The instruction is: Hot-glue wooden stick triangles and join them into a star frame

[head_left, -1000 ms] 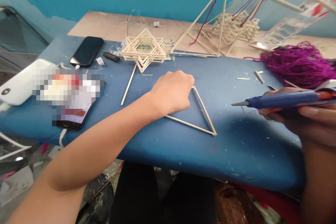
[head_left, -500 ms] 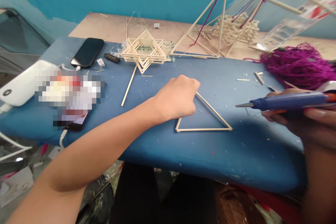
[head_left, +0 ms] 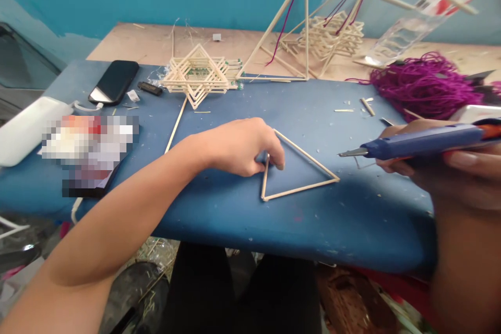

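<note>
A triangle of thin wooden sticks lies flat on the blue padded board. My left hand rests on the triangle's left side, fingers closed in a pinch on its upper left stick. My right hand is at the right edge, wrapped around a blue glue gun with an orange trigger part. The gun's metal nozzle points left and stays a little to the right of the triangle's right corner, above the board.
Stacked stick stars and a loose stick lie behind my left hand. A tall stick frame with purple thread and a purple yarn heap stand at the back right. Two phones and a white power bank lie left.
My left hand turned the stick triangle on the board and shifted from its top corner to its left side. The glue gun stayed level at the right.
</note>
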`<state>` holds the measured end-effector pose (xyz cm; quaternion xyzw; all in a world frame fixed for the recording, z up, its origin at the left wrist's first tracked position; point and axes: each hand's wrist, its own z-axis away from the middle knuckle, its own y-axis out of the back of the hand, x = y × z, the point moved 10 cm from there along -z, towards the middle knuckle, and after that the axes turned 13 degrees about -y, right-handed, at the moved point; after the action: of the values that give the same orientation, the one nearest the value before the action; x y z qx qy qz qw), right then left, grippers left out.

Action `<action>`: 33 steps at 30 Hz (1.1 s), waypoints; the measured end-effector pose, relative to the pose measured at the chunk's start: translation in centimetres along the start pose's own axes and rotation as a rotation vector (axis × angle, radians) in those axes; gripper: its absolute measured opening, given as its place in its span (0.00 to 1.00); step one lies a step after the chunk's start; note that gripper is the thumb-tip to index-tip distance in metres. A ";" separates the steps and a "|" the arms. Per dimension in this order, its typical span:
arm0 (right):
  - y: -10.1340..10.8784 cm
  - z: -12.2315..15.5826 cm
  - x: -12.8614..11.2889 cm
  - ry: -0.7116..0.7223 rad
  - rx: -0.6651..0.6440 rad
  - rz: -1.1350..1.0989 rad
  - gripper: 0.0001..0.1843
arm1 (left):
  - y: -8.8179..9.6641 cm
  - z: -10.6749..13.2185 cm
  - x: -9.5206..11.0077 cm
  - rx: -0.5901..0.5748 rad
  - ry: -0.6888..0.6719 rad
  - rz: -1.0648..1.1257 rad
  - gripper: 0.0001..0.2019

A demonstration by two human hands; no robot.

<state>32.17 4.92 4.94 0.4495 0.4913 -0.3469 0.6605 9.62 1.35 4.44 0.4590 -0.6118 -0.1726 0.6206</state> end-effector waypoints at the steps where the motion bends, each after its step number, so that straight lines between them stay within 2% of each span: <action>1: -0.3 0.1 -0.3 0.014 -0.036 0.012 0.21 | 0.0 0.0 -0.1 -0.005 -0.003 0.017 0.19; 4: -0.9 0.3 -0.9 0.053 -0.089 0.024 0.20 | 0.2 0.0 -0.2 0.014 -0.023 0.039 0.16; 9: -2.7 0.8 -1.7 0.166 -0.150 -0.033 0.18 | 0.7 0.0 0.3 0.055 -0.040 -0.056 0.12; 15: -4.9 1.5 -0.9 0.225 -0.276 0.079 0.15 | 0.6 -0.1 1.0 0.025 -0.061 -0.146 0.12; 19: -5.3 1.9 -1.3 0.253 -0.320 0.126 0.14 | 0.5 -0.2 1.4 0.004 -0.078 -0.179 0.13; 24: -5.3 2.0 -1.5 0.201 -0.294 0.223 0.17 | 0.8 -0.4 2.1 0.009 -0.105 -0.201 0.13; 33: -5.1 2.0 -1.3 0.104 -0.207 0.353 0.30 | 0.7 -0.8 1.7 0.007 -0.092 -0.173 0.15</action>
<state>27.91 1.29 5.14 0.4755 0.4714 -0.1501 0.7274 10.43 0.67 6.13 0.5036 -0.5985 -0.2445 0.5730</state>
